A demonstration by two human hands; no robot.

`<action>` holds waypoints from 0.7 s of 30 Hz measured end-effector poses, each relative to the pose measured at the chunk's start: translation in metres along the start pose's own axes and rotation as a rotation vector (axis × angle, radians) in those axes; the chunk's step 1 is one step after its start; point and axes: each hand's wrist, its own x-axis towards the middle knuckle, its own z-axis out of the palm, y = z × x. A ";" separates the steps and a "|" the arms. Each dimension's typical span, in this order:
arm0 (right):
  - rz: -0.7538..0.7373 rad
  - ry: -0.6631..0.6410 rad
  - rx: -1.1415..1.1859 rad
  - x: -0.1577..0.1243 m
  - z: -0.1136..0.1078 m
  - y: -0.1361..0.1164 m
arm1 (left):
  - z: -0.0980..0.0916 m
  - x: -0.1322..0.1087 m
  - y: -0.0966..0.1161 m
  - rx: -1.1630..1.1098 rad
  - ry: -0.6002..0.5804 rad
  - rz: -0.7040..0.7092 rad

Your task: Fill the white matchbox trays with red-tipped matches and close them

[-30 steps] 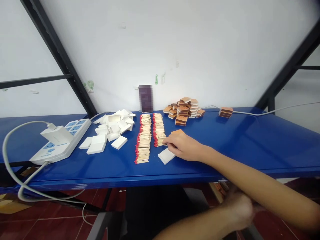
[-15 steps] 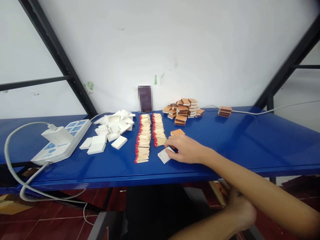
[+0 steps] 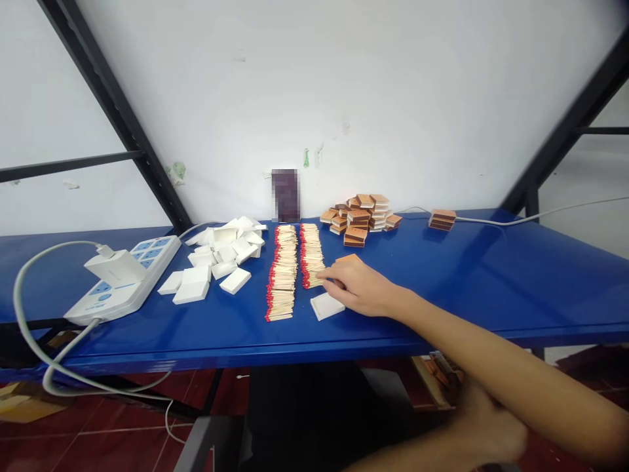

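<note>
My right hand (image 3: 363,286) reaches over the blue table from the right. Its index fingertip touches the near end of the right-hand row of matches (image 3: 310,252), thumb held a little apart from the finger. Just below the fingers lies a white matchbox tray (image 3: 325,307), its right part covered by the hand. Behind the knuckles an orange matchbox (image 3: 348,257) shows in part. To the left runs a longer row of red-tipped matches (image 3: 282,275). My left hand (image 3: 496,429) is low at the right, under my right forearm and below the table edge, smeared by motion.
White matchbox trays (image 3: 226,246) lie heaped at the left, beside a white power strip (image 3: 128,282) with a plugged-in charger and looping cable. Orange-brown matchboxes (image 3: 361,216) are piled against the wall, with a small stack (image 3: 442,219) farther right.
My right hand has moved from the white tray slightly up and left to the matches, uncovering more of the tray. My left hand has shifted right and down below the table.
</note>
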 end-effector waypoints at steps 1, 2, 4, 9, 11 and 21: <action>-0.007 -0.015 -0.009 0.000 0.000 0.000 | 0.002 0.000 0.002 -0.007 0.000 0.038; -0.009 -0.025 -0.014 0.001 0.001 0.000 | 0.004 0.001 0.004 -0.019 -0.001 0.082; -0.011 -0.036 -0.004 0.000 0.001 0.000 | 0.007 0.002 0.007 -0.066 0.003 0.184; -0.029 -0.048 0.059 -0.004 0.001 0.000 | 0.007 0.001 0.007 -0.085 -0.001 0.374; -0.028 -0.056 0.082 -0.006 0.000 0.000 | 0.003 0.002 0.004 0.036 -0.079 0.344; 0.026 0.095 0.160 -0.001 0.007 0.015 | -0.014 0.016 0.005 0.533 -0.337 0.145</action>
